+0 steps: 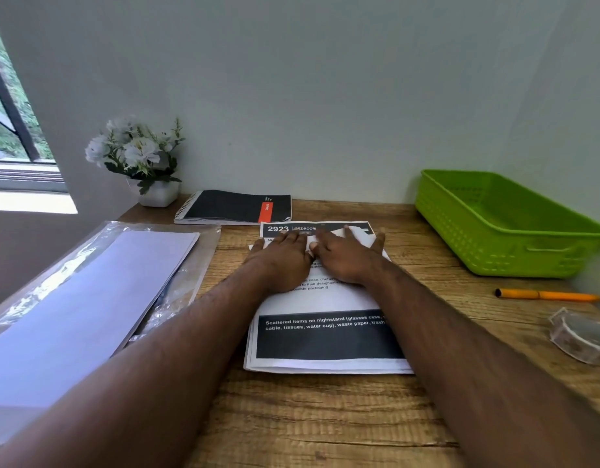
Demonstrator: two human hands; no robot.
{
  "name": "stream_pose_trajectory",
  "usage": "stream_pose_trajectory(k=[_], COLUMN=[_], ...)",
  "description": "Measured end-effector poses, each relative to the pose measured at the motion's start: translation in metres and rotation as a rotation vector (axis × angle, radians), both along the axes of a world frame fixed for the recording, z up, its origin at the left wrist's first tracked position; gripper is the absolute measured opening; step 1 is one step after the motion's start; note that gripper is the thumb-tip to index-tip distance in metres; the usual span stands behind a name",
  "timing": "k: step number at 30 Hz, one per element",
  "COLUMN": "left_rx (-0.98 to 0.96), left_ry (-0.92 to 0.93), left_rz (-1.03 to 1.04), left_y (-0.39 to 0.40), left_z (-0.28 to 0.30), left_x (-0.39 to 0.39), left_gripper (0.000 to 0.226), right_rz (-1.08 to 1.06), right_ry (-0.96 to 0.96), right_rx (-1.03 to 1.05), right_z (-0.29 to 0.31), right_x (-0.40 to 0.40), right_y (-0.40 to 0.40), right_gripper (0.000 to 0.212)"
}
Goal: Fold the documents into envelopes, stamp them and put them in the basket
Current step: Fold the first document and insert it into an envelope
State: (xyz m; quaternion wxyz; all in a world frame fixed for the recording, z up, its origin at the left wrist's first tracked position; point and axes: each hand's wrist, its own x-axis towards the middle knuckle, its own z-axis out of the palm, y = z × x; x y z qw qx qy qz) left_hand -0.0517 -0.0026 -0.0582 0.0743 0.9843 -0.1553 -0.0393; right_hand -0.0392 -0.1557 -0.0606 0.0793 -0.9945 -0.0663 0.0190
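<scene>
Head view shows both my hands lying flat on the stack of printed documents (325, 336) in the middle of the wooden surface (308, 417). My left hand (285, 261) presses down with fingers straight; my right hand (346, 260) lies beside it, fingers spread over a raised corner of the top sheet. White envelopes (89, 298) in clear wrap lie at my left. Well to the right sits the green basket (501, 251), with an orange pen (545, 294) and a tape roll (579, 336) nearer me.
</scene>
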Motion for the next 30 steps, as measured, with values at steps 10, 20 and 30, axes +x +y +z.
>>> stream_pose_trajectory(k=[10, 20, 30], left_rx=[0.008, 0.001, 0.012], left_ry=[0.011, 0.014, -0.022], left_rz=[0.001, -0.018, -0.03], left_y=[0.0, 0.001, 0.001], left_z=[0.0, 0.005, 0.007], left_x=[0.002, -0.001, 0.0], left_gripper=[0.059, 0.058, 0.053], right_rz=[-0.308, -0.236, -0.227], right_ry=[-0.017, -0.409, -0.251], right_rx=[0.013, 0.027, 0.264], right_z=[0.0, 0.015, 0.009], right_x=[0.006, 0.0, 0.016], right_y=[-0.04, -0.041, -0.047], right_gripper=[0.092, 0.059, 0.017])
